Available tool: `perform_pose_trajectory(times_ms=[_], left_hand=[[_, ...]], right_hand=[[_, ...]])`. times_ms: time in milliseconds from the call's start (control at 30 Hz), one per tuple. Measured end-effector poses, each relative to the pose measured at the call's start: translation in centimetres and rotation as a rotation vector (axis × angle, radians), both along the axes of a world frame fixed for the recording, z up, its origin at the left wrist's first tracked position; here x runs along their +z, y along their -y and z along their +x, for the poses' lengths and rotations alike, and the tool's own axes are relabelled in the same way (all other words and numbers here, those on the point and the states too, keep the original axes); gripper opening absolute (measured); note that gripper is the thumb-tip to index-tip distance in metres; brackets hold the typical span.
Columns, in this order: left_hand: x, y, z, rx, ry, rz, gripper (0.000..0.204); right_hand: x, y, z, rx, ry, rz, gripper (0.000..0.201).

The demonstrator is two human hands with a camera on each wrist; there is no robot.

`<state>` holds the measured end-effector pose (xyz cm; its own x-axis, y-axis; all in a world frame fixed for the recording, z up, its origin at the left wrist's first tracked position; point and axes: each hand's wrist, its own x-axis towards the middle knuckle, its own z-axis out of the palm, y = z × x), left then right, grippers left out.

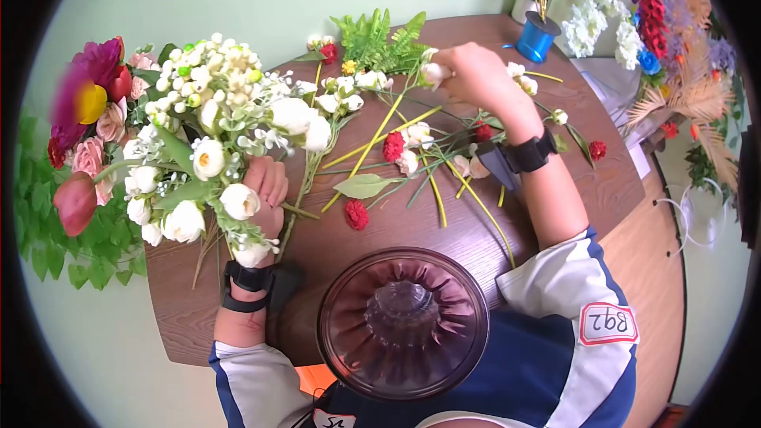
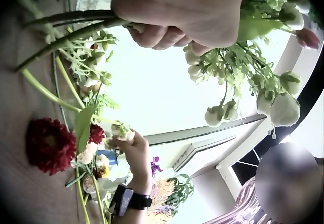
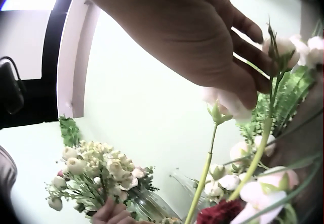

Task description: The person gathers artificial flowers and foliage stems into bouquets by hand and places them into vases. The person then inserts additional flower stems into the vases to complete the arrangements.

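My left hand (image 1: 267, 190) grips the stems of a bouquet of white roses and berry sprays (image 1: 208, 160), held over the table's left side. Its curled fingers show from below in the left wrist view, with green stems (image 2: 66, 39) sticking out past them. At the back of the table my right hand (image 1: 483, 79) pinches a white flower (image 1: 434, 73) just under or at its bloom. In the right wrist view two pale blooms on green stems (image 3: 266, 133) stand by its fingertips. Red flowers (image 1: 357, 214) and yellow-green stems lie loose between the hands.
A purple ribbed glass vase (image 1: 404, 372) stands at the table's near edge. Green fern (image 1: 384, 43) lies at the back, a blue ribbon spool (image 1: 537, 38) at the back right. More flowers (image 1: 95, 123) stand on the left, others (image 1: 674, 55) beyond the right edge.
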<state>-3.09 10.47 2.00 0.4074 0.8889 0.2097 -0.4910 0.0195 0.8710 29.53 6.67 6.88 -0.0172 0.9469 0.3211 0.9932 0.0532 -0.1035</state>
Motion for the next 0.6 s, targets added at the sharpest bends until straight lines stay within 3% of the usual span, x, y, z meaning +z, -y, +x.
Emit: perform_pose_trajectory(times_ms=[100, 200, 333, 467, 500, 600], left_hand=[[0.1, -0.3, -0.2, -0.011, 0.007, 0.008, 0.041], [0.6, 0.4, 0.3, 0.003, -0.012, 0.025, 0.042], [-1.5, -0.6, -0.3, -0.098, 0.097, -0.043, 0.038], [-0.9, 0.7, 0.2, -0.011, 0.076, -0.129, 0.035], [0.1, 1.7, 0.7, 0.102, -0.075, -0.151, 0.035], [-0.4, 1.7, 0.7, 0.083, -0.125, -0.039, 0.035]], right_hand=[[1.4, 0.4, 1.6, -0.14, -0.041, 0.139, 0.015], [3.4, 2.0, 2.5, -0.145, -0.166, 0.375, 0.016], [4.4, 3.4, 3.0, -0.226, -0.201, 0.325, 0.015], [3.7, 2.4, 2.8, -0.137, -0.347, 0.273, 0.017], [3.5, 2.2, 2.4, -0.108, -0.287, 0.262, 0.017], [2.0, 1.5, 2.4, -0.034, -0.243, 0.225, 0.016]])
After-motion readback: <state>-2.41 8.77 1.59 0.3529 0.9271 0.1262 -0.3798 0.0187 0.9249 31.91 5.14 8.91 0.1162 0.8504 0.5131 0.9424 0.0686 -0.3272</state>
